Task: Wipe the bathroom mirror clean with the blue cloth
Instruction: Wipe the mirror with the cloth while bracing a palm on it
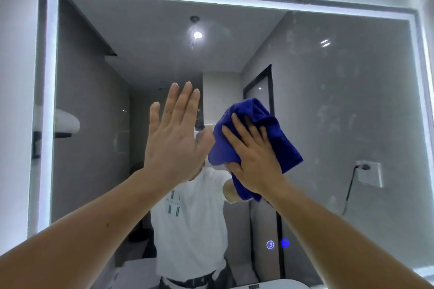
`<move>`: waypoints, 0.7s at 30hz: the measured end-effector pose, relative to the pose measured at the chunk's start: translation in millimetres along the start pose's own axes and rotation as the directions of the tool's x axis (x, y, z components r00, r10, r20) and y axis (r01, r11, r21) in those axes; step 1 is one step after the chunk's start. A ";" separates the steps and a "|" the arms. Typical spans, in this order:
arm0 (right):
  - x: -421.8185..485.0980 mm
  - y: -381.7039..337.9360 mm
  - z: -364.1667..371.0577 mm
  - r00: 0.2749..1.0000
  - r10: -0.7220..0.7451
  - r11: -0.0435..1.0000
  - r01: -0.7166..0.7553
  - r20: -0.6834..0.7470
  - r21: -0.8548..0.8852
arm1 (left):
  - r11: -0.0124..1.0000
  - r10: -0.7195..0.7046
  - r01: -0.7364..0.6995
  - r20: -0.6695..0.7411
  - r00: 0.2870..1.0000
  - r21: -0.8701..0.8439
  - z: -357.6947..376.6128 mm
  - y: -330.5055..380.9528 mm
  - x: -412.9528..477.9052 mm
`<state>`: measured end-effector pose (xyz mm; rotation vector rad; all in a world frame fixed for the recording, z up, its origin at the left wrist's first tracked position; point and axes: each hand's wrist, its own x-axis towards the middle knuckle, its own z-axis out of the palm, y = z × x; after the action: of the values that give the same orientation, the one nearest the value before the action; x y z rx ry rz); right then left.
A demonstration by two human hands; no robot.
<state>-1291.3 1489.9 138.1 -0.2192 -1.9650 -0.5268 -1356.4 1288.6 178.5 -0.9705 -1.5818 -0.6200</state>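
The bathroom mirror (340, 105) fills the view, framed by a glowing white light strip. Cloudy smears show on its right half. A crumpled blue cloth (277, 134) lies against the glass near the middle. My right hand (254, 159) presses on the cloth with spread fingers, the thumb curled under its lower edge. My left hand (176, 138) is raised flat beside it, fingers straight and together, palm toward the glass; I cannot tell if it touches the mirror.
Two lit blue touch icons (277, 244) sit low on the glass. A reflected wall socket with a plugged cable (366, 171) appears at the right. A white basin edge (270, 285) shows below. White wall surrounds the mirror.
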 end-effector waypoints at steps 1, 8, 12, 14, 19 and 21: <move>-16.2 8.1 3.4 0.999 -0.043 0.999 0.044 0.033 -0.020 | 1.000 0.003 -0.003 -0.001 1.000 0.000 0.5 3.7 0.9; -40.2 85.8 -21.5 0.992 -0.013 1.000 0.016 0.127 -0.021 | 0.999 0.033 -0.034 0.035 0.999 0.027 1.7 22.7 -0.6; 12.3 112.0 -43.0 0.961 0.273 0.959 -0.275 0.035 0.066 | 0.996 0.010 -0.014 0.051 0.999 0.085 5.9 28.8 16.2; 51.9 111.1 -51.0 0.920 0.393 0.912 -0.392 0.019 0.124 | 0.992 -0.018 0.010 0.055 0.998 0.128 9.3 34.8 23.8; 91.1 66.2 -47.9 0.921 0.386 0.911 -0.372 -0.052 0.176 | 0.994 -0.095 0.094 0.008 0.995 0.058 7.5 56.7 26.9; 71.2 54.0 -38.0 0.983 0.166 0.982 -0.158 -0.075 0.104 | 0.989 -0.120 0.117 0.028 0.992 0.092 5.1 67.7 25.4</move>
<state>-1271.4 1514.9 229.8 -0.2885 -1.8673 -0.3284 -1302.9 1334.7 194.5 -0.8276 -1.6918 -0.6119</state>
